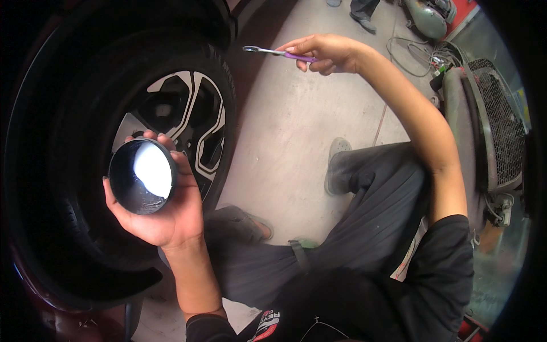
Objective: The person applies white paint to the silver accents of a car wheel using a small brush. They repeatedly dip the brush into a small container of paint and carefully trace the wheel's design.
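Cupped in my left hand (179, 219) is a round black container (122, 176), its open top facing up, with some white liquid or a bright reflection inside; I cannot tell which. My right hand (333, 54), arm stretched out ahead, pinches a toothbrush (299, 57) with a purple and white handle. Its dark-bristled head points left toward the wheel well and touches nothing. Behind the container stands a car wheel with a black and silver rim (196, 102) and a black tyre (219, 68), set in the dark wheel arch.
Dark red car bodywork (51, 296) curves round the lower left. To the right lie a loose cable (407, 43), a grey machine part (428, 20) and a mesh grille panel (496, 119). Another person's shoe (364, 23) is on the pale floor (285, 114) at the top.
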`<state>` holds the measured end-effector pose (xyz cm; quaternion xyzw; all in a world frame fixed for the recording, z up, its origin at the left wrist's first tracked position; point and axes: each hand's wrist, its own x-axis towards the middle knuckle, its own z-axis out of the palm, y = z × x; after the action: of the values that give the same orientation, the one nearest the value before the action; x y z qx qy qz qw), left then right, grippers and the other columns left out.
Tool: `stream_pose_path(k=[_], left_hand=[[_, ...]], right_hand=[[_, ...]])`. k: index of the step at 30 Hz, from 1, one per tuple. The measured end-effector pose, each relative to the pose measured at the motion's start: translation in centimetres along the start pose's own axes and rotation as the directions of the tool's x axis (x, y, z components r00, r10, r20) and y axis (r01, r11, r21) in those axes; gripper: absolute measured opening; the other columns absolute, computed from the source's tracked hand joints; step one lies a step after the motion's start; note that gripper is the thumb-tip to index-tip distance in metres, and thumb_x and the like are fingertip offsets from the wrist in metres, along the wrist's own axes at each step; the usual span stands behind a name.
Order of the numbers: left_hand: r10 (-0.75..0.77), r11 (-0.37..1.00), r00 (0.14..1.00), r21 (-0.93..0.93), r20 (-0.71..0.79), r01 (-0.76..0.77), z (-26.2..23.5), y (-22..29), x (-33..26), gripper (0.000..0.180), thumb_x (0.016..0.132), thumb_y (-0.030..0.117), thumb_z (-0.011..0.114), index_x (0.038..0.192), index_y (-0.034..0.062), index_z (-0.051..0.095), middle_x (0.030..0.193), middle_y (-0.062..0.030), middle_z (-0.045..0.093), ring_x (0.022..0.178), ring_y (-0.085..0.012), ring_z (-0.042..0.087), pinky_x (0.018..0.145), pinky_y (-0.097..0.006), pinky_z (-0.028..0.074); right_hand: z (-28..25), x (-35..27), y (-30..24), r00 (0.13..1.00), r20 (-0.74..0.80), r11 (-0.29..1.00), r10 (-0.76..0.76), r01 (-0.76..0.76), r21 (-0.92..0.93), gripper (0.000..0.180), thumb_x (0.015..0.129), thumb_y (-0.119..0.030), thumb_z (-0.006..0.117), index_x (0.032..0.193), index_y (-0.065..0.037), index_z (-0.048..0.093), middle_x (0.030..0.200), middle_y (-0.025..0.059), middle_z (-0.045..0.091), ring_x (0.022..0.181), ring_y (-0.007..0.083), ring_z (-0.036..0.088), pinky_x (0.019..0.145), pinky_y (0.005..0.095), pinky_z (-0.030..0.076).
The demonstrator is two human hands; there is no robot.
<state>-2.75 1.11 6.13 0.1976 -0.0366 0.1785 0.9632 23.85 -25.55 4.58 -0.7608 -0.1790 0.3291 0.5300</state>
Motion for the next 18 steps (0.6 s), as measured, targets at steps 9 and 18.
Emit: stream_pose_path(k=[9,18], left_hand=[[-0.024,0.998,0.999,0.063,0.036,0.022,0.5,-0.4,0.7,0.050,0.089,0.028,0.058,0.126,-0.0056,0.056,0.125,-0.0211,0.056,0.118,-0.0343,0.057,0.094,-0.042,0.057],[-0.137,0.989,0.990,0.059,-0.030,0.138,0.7,-2.1,1.9,0.038,0.089,0.019,0.070,0.120,-0.0020,0.059,0.120,-0.0160,0.060,0.112,-0.0274,0.062,0.085,-0.038,0.061]], right_hand=[[1.1,5.1,6.1,0.983,-0.064,0.982,0.171,-0.175,-0.066,0.037,0.102,-0.021,0.055,0.135,-0.008,0.062,0.074,0.0011,0.064,0.049,0.0036,0.043,0.042,0.0209,0.030],[13.6,15.8,28.0,0.844,-0.222,0.811,0.489,-0.346,0.472,0.022,0.096,-0.025,0.061,0.106,-0.006,0.067,0.081,0.0080,0.069,0.058,0.0139,0.063,0.044,0.0304,0.040]])
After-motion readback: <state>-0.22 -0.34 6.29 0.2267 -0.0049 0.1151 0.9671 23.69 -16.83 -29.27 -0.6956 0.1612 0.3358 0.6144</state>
